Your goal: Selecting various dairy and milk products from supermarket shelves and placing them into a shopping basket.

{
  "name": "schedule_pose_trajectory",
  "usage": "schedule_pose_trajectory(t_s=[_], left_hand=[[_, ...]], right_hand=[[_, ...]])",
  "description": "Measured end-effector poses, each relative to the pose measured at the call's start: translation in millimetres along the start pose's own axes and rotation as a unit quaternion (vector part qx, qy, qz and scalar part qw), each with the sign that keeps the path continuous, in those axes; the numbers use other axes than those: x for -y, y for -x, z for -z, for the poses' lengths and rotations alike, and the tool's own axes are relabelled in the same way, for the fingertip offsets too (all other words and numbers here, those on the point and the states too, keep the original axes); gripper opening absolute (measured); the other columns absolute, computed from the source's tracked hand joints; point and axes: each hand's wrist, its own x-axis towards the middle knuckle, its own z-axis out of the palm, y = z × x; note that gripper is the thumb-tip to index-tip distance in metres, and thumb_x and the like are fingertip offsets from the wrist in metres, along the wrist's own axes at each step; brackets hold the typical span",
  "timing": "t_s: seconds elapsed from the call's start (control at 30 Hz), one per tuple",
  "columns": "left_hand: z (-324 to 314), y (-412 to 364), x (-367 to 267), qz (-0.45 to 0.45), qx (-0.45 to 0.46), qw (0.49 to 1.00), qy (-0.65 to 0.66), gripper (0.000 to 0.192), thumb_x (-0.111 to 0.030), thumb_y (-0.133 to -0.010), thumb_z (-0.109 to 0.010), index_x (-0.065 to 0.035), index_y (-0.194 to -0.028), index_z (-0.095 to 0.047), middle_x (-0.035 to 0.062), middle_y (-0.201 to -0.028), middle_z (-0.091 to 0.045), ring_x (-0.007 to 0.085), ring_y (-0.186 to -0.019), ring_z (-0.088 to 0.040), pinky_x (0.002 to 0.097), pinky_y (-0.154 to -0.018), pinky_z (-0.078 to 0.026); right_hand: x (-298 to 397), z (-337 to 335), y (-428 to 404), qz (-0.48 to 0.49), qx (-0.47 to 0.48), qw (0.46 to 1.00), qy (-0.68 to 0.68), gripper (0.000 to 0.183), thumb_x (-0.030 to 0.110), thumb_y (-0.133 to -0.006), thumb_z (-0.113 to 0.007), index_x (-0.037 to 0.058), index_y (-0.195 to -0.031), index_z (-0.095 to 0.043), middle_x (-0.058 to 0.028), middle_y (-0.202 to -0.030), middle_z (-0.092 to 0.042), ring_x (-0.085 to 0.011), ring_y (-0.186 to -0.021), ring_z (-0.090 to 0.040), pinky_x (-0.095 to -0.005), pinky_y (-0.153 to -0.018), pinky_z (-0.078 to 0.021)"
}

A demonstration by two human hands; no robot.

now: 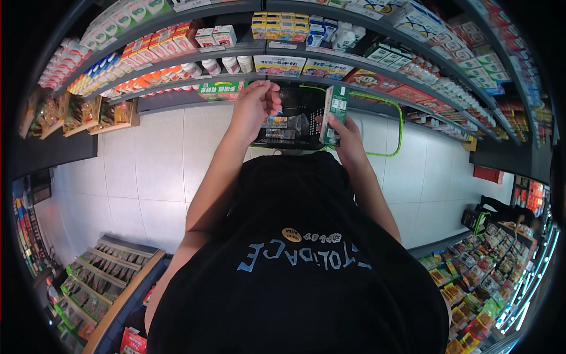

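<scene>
My right hand (349, 135) grips a tall green-and-white carton (336, 104), thumb across its printed side, held over the right end of a black shopping basket (309, 95). Above the basket's left side is my left hand (256, 106), its fingers loosely curled and no object plainly in them. A bit of blue shows just below its fingertips; I cannot tell whether it belongs to something in the basket. Inside the basket lie small printed packs (278, 132) and a clear plastic wrapper (300, 124). My left forearm hides part of the basket.
Shelves (323, 49) of drink cartons and bottles curve across the front. A bright green basket handle (401, 128) spreads out to the right over the tiled floor (163, 150). Display racks of packaged food (482, 274) stand behind on both sides. Another person (508, 210) is at far right.
</scene>
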Motion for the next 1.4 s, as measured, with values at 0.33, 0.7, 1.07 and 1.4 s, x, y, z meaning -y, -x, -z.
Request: schedule_pose_trajectory(t_s=[0.33, 0.7, 1.07, 1.4], left_hand=[[-1, -5, 113, 0.091, 0.007, 0.960, -0.264, 0.045, -0.032, -0.086, -0.062, -0.0001, -0.115, -0.048, 0.0090, -0.095, -0.061, 0.0148, -0.086, -0.059, 0.0283, -0.069, -0.047], [18, -3, 193, 0.150, -0.099, 0.969, -0.168, 0.053, -0.024, -0.081, -0.071, 0.0019, -0.116, -0.040, 0.0103, -0.104, -0.058, 0.0161, -0.095, -0.058, 0.0286, -0.078, -0.049], [155, -68, 287, 0.318, -0.129, 0.819, -0.460, 0.061, -0.032, -0.066, -0.074, 0.0039, -0.107, -0.046, 0.0209, -0.101, -0.062, 0.0333, -0.096, -0.062, 0.0396, -0.083, -0.049], [235, -163, 371, 0.274, 0.011, 0.664, -0.696, 0.060, -0.028, -0.063, -0.073, -0.0064, -0.112, -0.047, 0.0162, -0.110, -0.058, 0.0353, -0.105, -0.058, 0.0504, -0.085, -0.047]], right_hand=[[-91, 29, -30, -0.206, -0.114, 0.950, -0.206, 0.028, 0.032, -0.091, -0.058, 0.0058, -0.101, -0.056, -0.0111, -0.085, -0.064, -0.0198, -0.069, -0.062, -0.0311, -0.060, -0.0526], [-128, 2, -24, 0.022, -0.052, 0.847, 0.528, 0.059, 0.023, -0.069, -0.077, -0.0044, -0.112, -0.046, -0.0212, -0.102, -0.061, -0.0349, -0.091, -0.061, -0.0411, -0.080, -0.0492], [-233, 106, -84, -0.084, -0.046, 0.890, 0.446, 0.048, 0.026, -0.076, -0.072, 0.0028, -0.114, -0.052, -0.0153, -0.096, -0.065, -0.0293, -0.086, -0.064, -0.0380, -0.076, -0.0513], [-298, 268, -211, -0.094, -0.253, 0.731, 0.626, 0.080, 0.046, -0.069, -0.074, 0.0022, -0.127, -0.040, -0.0240, -0.117, -0.050, -0.0418, -0.107, -0.051, -0.0475, -0.091, -0.0429]])
